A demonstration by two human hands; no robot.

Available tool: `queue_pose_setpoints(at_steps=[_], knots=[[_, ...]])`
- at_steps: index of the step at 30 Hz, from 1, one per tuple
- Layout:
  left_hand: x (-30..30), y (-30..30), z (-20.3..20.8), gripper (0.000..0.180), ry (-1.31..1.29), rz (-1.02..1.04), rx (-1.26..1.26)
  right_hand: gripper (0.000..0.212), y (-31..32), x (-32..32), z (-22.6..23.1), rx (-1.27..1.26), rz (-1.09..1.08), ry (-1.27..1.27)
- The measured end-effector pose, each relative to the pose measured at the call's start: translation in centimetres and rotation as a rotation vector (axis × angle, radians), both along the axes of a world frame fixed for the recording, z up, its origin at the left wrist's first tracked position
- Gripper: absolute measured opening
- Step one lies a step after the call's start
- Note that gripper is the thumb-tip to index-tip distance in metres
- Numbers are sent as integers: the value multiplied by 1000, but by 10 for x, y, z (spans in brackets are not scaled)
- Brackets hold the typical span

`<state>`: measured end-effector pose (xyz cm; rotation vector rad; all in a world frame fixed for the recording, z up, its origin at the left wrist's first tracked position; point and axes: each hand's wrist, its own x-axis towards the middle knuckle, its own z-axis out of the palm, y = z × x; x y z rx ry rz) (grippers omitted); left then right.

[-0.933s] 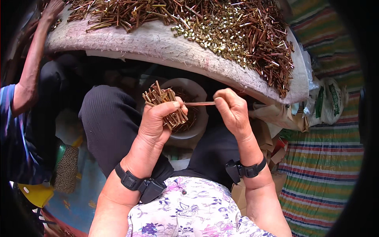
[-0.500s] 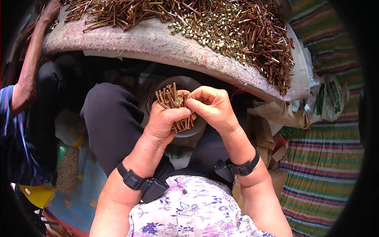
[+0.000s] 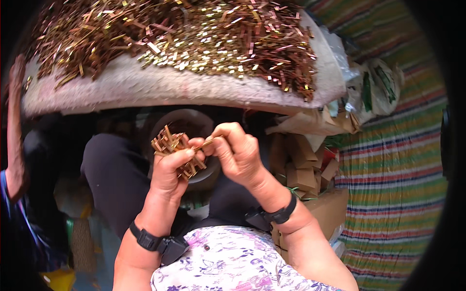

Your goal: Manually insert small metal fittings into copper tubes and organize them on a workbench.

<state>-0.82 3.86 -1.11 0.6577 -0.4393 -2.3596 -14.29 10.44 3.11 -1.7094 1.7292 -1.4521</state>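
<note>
Wearing a white shirt (image 3: 218, 262) with purple flowers, a person sits with both arms out in front. One black band (image 3: 148, 241) goes around the left wrist, and another black band (image 3: 284, 212) goes around the right wrist. Dark trousers (image 3: 111, 179) cover the knees.

The left hand (image 3: 169, 167) is curled tight around a fat bunch of long screws (image 3: 166, 140), and their ends poke out on both sides of the thumb. The right hand (image 3: 239, 153) is just beside it. Its fingers (image 3: 224, 145) pinch one thin screw (image 3: 207, 143), which is blurry. The bunch is above a round pale bowl (image 3: 187, 115), on the near side of the desk (image 3: 204, 89) and apart from its front edge.

Brown cardboard boxes (image 3: 302, 178) are piled below the desk's near right corner. Another person's arm (image 3: 16, 140) reaches up by the near left corner. Pale cloth (image 3: 121, 89) covers the desk. A big heap of screws (image 3: 107, 34) fills its left part, small shiny gold pieces (image 3: 194, 53) lie in the middle, and more screws (image 3: 286, 53) lie toward the right edge. Past that edge are a white bag (image 3: 388, 97) and a striped sheet (image 3: 393, 194).
</note>
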Motion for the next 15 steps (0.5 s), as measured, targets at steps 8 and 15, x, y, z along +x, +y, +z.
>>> queue_pose_setpoints(at_steps=[8,15], knots=[[-22,6,-10,32,-79,-54,-20,9,16,-23,-12,-8,4,-78],[-29,6,-11,21,-137,11,13,19,8,-140,18,-71,-786,431]])
